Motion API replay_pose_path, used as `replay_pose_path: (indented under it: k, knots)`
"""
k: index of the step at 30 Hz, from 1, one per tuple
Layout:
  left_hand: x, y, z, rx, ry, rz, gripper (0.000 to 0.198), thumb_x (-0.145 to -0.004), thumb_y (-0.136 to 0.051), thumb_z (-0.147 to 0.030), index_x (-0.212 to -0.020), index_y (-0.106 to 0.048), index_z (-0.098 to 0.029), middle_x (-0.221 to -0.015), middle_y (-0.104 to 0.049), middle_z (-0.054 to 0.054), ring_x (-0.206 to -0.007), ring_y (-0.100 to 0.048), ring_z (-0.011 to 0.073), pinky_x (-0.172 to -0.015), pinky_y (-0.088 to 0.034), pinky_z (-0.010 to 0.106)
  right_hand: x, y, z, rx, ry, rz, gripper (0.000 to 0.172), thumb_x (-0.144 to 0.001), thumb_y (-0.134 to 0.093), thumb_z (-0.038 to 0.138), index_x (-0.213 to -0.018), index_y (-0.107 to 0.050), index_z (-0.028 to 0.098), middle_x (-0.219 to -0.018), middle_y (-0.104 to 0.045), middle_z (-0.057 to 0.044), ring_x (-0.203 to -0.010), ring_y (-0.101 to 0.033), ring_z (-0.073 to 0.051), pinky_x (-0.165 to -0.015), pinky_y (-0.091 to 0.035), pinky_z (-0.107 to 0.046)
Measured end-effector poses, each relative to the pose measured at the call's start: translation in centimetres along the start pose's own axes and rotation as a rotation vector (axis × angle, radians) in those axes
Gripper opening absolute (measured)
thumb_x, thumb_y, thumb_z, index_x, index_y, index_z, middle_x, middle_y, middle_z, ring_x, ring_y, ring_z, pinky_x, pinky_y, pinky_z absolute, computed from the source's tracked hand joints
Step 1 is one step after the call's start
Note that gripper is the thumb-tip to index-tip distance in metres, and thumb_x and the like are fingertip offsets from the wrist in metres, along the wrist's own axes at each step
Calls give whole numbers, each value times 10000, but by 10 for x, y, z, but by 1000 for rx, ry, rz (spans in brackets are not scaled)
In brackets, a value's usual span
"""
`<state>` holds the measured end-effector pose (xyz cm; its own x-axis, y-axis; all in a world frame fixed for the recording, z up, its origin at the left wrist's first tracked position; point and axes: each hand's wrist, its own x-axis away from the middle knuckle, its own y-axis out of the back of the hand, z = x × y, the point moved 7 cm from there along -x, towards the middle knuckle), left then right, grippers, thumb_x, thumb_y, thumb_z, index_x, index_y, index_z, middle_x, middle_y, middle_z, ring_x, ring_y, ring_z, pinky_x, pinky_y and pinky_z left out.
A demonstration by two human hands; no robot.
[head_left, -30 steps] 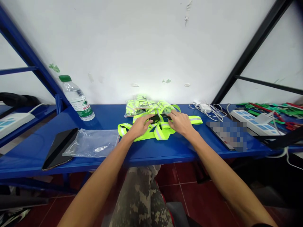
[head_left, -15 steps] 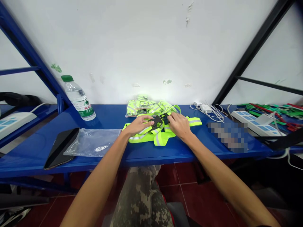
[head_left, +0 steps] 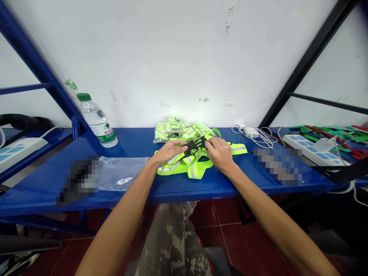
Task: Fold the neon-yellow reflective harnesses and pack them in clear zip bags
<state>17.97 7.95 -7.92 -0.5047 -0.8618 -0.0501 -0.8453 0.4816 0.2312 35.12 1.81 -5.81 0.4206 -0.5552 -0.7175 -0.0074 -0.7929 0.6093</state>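
A neon yellow reflective strap harness (head_left: 172, 168) with silver stripes lies loosely bunched on the blue table. My left hand (head_left: 169, 152) pinches one half of its black plastic buckle (head_left: 190, 148). From the other side, my right hand (head_left: 219, 152) is closed on the black pronged half of the buckle (head_left: 202, 141). The two halves sit close together, and whether they touch is hard to tell. Just behind my hands, several similar yellow strap bundles in clear bags (head_left: 172, 128) are piled against the wall.
A flat clear plastic bag (head_left: 123, 172) and a blurred dark object (head_left: 79, 180) lie at left, below a water bottle (head_left: 100, 124). On the right are a white charger with cable (head_left: 251, 132), a pixelated flat item (head_left: 277, 166) and a power strip (head_left: 313, 151).
Both hands keep their grip on the buckle halves, with hardly any movement. The whole view has shifted slightly.
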Motion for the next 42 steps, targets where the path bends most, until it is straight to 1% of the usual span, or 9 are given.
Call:
replay_pose_path:
  k: [9,15,19,21,25,28,32,35,42]
  knots:
    - [1,-1,0,-55,6,6,541,-673,-769,-566,-1018,-692,-157,-724,-699,54,-658,-620,193,-578,-442,295,2,0,0,10,-33,10,299,-954,-389,115,-922,-674,200,-897,-645,-105,-780,-492,-227,-687,-304,-363]
    - [1,-1,-1,-24,-3,-17,504,-683,-774,-532,-1003,-692,-152,-661,-660,27,-616,-594,169,-549,-420,277,2,0,3,-2,-4,3,291,-969,-393,137,-901,-669,202,-894,-655,-103,-784,-491,-226,-695,-301,-365]
    - [0,-5,0,-12,8,23,517,-674,-782,-516,-1001,-677,-129,-669,-656,21,-581,-558,131,-521,-373,240,2,1,9,22,54,-28,277,-979,-412,150,-874,-662,200,-862,-662,-83,-767,-497,-213,-682,-304,-360]
    - [-1,-7,0,-3,2,34,527,-675,-782,-521,-995,-667,-117,-634,-627,11,-539,-508,108,-495,-322,225,2,1,12,21,76,-58,261,-976,-432,148,-852,-657,197,-837,-660,-75,-749,-500,-202,-674,-307,-355]
    - [0,-8,-1,0,-4,28,612,-646,-806,-538,-1043,-645,-101,-513,-490,-50,-452,-363,68,-463,-218,221,4,9,18,15,117,-200,211,-956,-493,133,-816,-645,175,-804,-662,-70,-714,-509,-185,-660,-326,-345]
    - [2,-8,-3,2,-7,29,643,-645,-805,-553,-1076,-638,-106,-503,-450,-64,-446,-321,64,-469,-193,230,5,12,22,-25,144,-232,196,-950,-502,114,-821,-639,169,-813,-666,-75,-706,-529,-176,-666,-352,-340]
    - [2,-7,-2,12,-15,26,633,-654,-797,-564,-1077,-636,-122,-527,-466,-56,-464,-338,70,-487,-198,232,5,13,27,-100,185,-198,214,-950,-460,77,-883,-644,163,-849,-671,-85,-721,-562,-173,-687,-393,-335]
    - [0,-9,3,44,-4,56,637,-654,-799,-562,-1088,-625,-129,-554,-493,-49,-476,-360,73,-500,-221,232,6,14,28,-149,215,-178,238,-952,-437,75,-875,-643,166,-841,-662,-84,-719,-568,-173,-679,-403,-335]
    - [1,-15,4,118,48,102,730,-632,-828,-533,-1174,-580,-112,-666,-608,-2,-658,-546,133,-622,-356,241,11,25,37,-75,414,-236,221,-945,-461,79,-825,-629,156,-759,-625,-65,-668,-517,-170,-632,-369,-327]
